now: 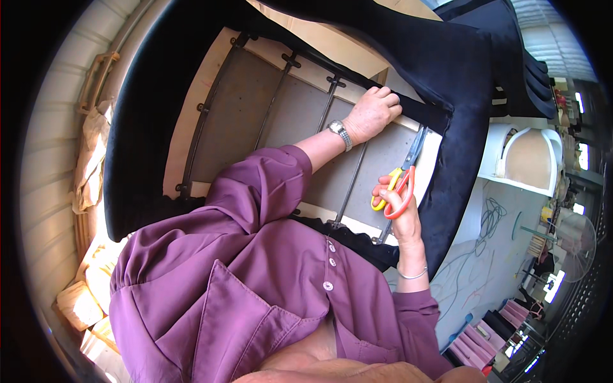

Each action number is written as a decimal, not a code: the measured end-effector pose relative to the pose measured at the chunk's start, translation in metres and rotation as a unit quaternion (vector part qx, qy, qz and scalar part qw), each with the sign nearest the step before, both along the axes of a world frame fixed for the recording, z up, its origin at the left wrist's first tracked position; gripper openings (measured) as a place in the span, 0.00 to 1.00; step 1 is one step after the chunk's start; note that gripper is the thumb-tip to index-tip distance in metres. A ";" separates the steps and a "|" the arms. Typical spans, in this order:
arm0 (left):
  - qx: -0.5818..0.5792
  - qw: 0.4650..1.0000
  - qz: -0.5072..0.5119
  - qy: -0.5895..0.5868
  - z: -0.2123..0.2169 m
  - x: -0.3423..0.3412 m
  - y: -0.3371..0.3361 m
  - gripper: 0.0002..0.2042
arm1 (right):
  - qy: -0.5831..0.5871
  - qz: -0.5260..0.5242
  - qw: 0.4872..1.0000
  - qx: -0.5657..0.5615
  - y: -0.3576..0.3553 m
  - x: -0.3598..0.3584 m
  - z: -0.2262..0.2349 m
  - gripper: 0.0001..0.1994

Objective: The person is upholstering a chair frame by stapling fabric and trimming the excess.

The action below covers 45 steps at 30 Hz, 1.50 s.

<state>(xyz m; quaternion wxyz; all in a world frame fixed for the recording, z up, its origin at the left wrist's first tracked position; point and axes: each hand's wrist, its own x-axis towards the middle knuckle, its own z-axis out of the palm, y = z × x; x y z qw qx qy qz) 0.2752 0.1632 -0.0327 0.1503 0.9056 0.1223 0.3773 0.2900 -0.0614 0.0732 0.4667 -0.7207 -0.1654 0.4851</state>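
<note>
An upholstered furniture frame lies before me, with black velvety fabric [469, 147] wrapped around pale wooden rails [431, 153]. My left hand [373, 115], a watch on its wrist, has its fingers curled over the fabric's edge along the far rail. In my right hand [405, 223] is a pair of scissors [414, 153] with red and yellow handles, fingers through the loops. The blades point away from me, their tips close to the fabric edge at the far right corner of the frame. Whether the blades touch the cloth, I cannot tell.
Dark metal bars [271, 105] cross the frame over a grey panel [233, 108]. Another black-covered piece [488, 38] stands behind. To the right are a white-edged curved shell [529, 159], a fan [571, 246], loose cables [488, 217] and pink stacks [476, 345].
</note>
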 end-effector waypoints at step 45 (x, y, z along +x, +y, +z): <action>-0.128 0.991 -0.014 -0.021 -0.005 -0.004 -0.001 0.06 | -0.069 0.218 0.948 -0.222 0.063 0.100 0.068 0.15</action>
